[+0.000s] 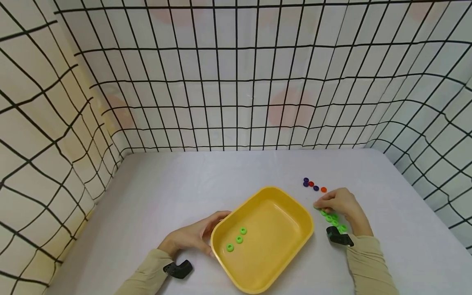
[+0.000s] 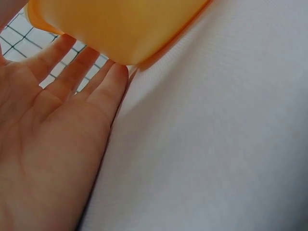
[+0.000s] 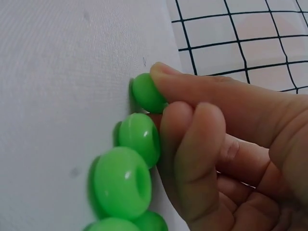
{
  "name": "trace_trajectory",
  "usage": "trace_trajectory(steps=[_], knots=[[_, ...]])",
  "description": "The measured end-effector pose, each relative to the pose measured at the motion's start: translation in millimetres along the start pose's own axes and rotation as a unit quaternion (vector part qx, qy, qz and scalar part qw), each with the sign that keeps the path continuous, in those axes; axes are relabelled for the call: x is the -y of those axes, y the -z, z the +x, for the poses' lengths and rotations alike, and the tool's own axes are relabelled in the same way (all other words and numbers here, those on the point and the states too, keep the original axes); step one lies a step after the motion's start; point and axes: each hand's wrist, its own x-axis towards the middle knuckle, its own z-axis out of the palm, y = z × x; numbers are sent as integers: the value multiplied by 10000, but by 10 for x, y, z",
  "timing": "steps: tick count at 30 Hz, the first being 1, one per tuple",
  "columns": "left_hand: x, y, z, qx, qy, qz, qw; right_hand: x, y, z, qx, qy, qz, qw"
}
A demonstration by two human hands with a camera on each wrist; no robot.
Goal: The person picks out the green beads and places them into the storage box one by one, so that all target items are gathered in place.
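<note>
My left hand (image 1: 191, 235) rests against the left corner of a yellow tray (image 1: 273, 191), fingers nearly straight along its outer wall. The left wrist view shows the fingertips touching the underside of the tray wall (image 2: 125, 29). Three green ring-shaped beads (image 1: 239, 239) lie in the tray's left part. To the right of the tray, my right hand (image 1: 343, 205) pinches a green bead (image 3: 148, 93) at the far end of a cluster of green beads (image 1: 334, 223). Several more green beads (image 3: 122, 183) lie beside its fingers on the cloth.
Beyond the right hand lie a few dark purple beads (image 1: 316, 188), a red bead (image 1: 311, 184) and an orange bead (image 1: 323, 189). A white cloth (image 1: 166, 184) covers the table. Black netting (image 1: 236, 82) over white sheeting stands at the back and both sides.
</note>
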Motion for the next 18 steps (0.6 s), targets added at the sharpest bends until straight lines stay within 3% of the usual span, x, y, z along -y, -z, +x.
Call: trace_trajectory(steps=[7, 13, 18], knots=[[-19, 1, -6, -42, 19, 128, 9999, 15, 30, 22, 17, 9, 247, 9997], [-30, -3, -16, 10, -15, -19, 10000, 102, 81, -62, -403, -2, 1013, 9940], [-22, 2, -18, -6, -58, -63, 10000, 289, 133, -184, -802, 458, 1516, 9841]])
